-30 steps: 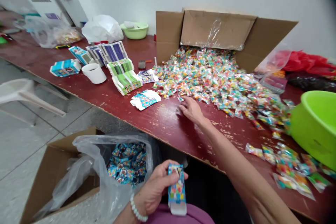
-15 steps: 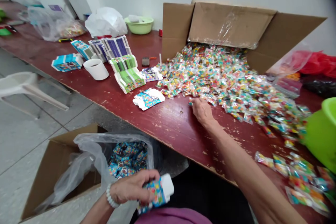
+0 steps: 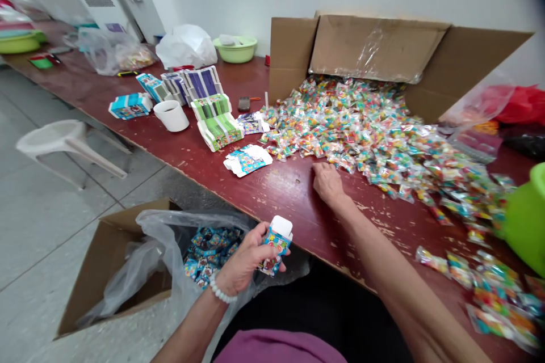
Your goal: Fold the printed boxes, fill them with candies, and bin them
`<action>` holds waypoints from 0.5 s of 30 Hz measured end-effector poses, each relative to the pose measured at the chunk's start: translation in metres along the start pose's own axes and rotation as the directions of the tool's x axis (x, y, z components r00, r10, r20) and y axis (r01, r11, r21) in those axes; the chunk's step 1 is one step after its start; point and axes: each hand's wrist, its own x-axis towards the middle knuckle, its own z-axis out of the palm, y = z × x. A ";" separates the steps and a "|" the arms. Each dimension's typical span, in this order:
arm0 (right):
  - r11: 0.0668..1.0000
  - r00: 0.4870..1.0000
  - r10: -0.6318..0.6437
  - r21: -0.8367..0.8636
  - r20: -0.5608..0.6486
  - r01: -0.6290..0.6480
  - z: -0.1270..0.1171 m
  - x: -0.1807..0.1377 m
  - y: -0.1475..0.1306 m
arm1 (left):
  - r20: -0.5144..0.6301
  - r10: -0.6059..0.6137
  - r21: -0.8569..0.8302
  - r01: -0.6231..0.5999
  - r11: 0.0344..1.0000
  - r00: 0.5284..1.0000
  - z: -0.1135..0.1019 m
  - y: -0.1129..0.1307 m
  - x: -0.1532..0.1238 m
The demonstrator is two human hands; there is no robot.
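Blue carton (image 3: 280, 242), left fingers (image 3: 263, 252) gripping it, right fingers (image 3: 322, 171) curled

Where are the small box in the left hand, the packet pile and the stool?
Small box (image 3: 279, 242), head view: its printed front.
Packet pile (image 3: 361, 136), head view: its middle.
Stool (image 3: 54, 135), head view: its seat.

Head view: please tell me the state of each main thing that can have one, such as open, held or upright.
Left hand: closed around the small blue box.
Small blue box: held, white end flap sticking out.
Right hand: fingers curled; contents hidden.
Wrapped candies: loose, heaped and spread.
Large cardboard box: open, flaps spread.
Floor cardboard box: open.
Plastic bag: open, blue packs inside.
White cup: upright, open.
White stool: upright.
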 end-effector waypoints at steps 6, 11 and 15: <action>0.913 0.976 -0.016 0.400 0.217 -0.074 -0.044 -0.068 -0.013 | -0.058 0.072 0.088 -0.066 0.994 0.996 -0.002 0.003 0.002; 0.620 0.888 -0.064 0.716 0.456 -0.323 -0.066 -0.121 -0.034 | 0.031 0.066 0.126 -0.070 0.990 0.997 0.017 0.009 0.001; 0.665 0.857 -0.173 0.700 0.485 -0.262 -0.068 -0.136 -0.047 | 0.119 0.048 0.165 -0.067 0.984 0.992 0.030 0.011 -0.005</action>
